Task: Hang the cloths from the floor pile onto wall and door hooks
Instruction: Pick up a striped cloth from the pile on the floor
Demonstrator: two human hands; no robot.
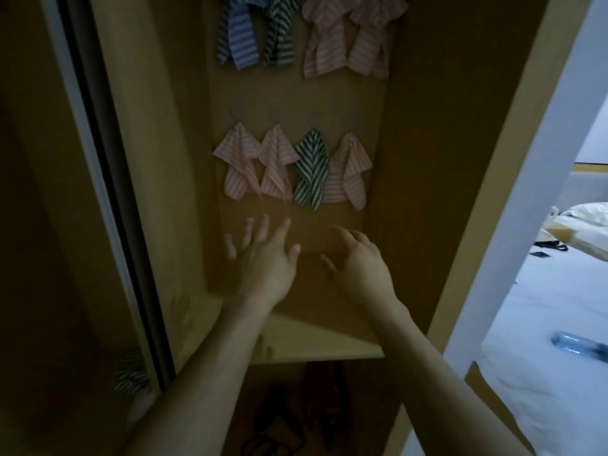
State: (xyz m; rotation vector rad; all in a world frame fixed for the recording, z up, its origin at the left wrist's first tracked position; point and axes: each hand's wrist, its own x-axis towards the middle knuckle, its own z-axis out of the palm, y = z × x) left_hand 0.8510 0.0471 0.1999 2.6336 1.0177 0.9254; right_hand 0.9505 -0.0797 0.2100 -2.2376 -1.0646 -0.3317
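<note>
Striped cloths hang on hooks on the back wall of a dim wooden closet. The lower row has two pink cloths (241, 166), a green cloth (311, 169) and another pink cloth (348, 172). Above hang a blue cloth (238, 31), a green cloth (279, 31) and pink cloths (348, 37). My left hand (266, 255) is stretched out below the lower row with fingers spread, holding nothing. My right hand (358, 261) is beside it, fingers loosely curled and empty. A green striped cloth (130, 373) lies low at the left.
A light wooden shelf (322, 343) runs under my forearms. A sliding door frame (108, 199) stands at the left. Dark objects and a cable (279, 422) lie on the closet floor. At the right a white bed (543, 324) carries a plastic bottle (579, 347).
</note>
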